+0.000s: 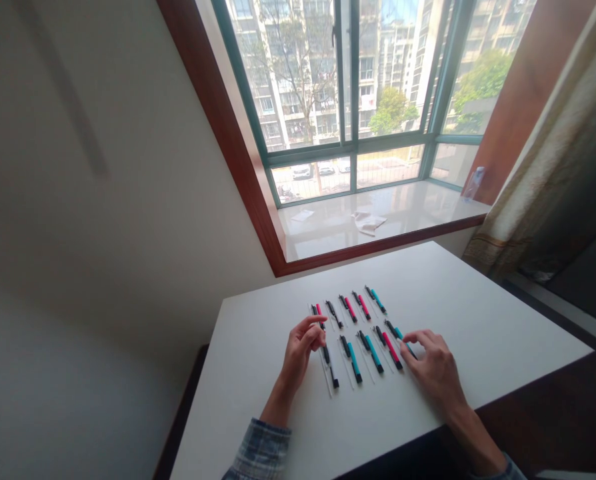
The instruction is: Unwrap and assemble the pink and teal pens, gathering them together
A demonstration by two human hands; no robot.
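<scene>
Disassembled pens lie in two rows on a white table (258,347), each set having a black part, a coloured or clear barrel and, in most, a thin refill. My left hand (301,348) hovers by the leftmost sets, index finger stretched and thumb apart, with nothing visible in it. It partly covers a pink-and-black pen piece (319,310) and a clear barrel with a black end (335,375). My right hand (435,367) is at the rightmost front set, beside a teal barrel (399,333). Its thumb and index tips nearly meet; what they pinch, if anything, cannot be made out.
Beyond the table is a window sill (323,243) with a crumpled white sheet (369,222), a small paper (303,215) and a clear bottle (473,183). A wall (128,233) stands left; a curtain (538,160) hangs right.
</scene>
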